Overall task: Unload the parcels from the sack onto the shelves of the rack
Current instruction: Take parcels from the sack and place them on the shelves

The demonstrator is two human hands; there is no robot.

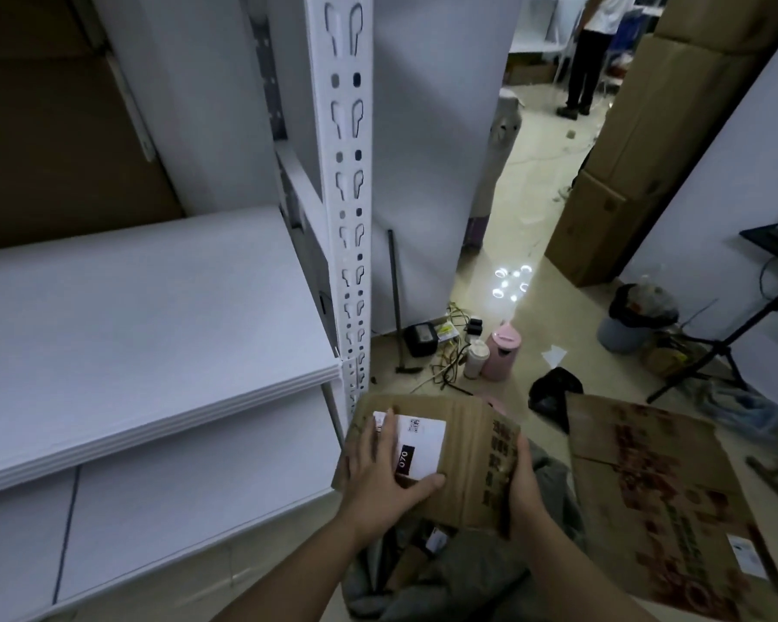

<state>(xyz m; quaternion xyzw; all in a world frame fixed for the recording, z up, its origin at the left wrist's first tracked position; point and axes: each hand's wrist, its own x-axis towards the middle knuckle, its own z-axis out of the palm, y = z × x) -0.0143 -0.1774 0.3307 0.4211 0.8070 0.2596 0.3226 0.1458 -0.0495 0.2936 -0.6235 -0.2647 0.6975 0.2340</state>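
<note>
The cardboard parcel (pixel 441 460), white shipping label up, is held above the grey sack (pixel 468 572) at about five o'clock in the view, just right of the rack's perforated white upright (pixel 347 217). The left hand (pixel 382 469) lies spread flat across the label; the right hand (pixel 524 478) curls round the parcel's right edge. The white shelf (pixel 153 334) waits at nine o'clock, bare where visible.

The likely trouble: swinging left, the box corner could catch the upright, or slip, since the left palm only presses.

The sack's open mouth shows at least one more labelled parcel (pixel 432 540) inside. At four o'clock a larger printed carton (pixel 665 500) lies beside the sack; whether it came from it I cannot tell.
</note>
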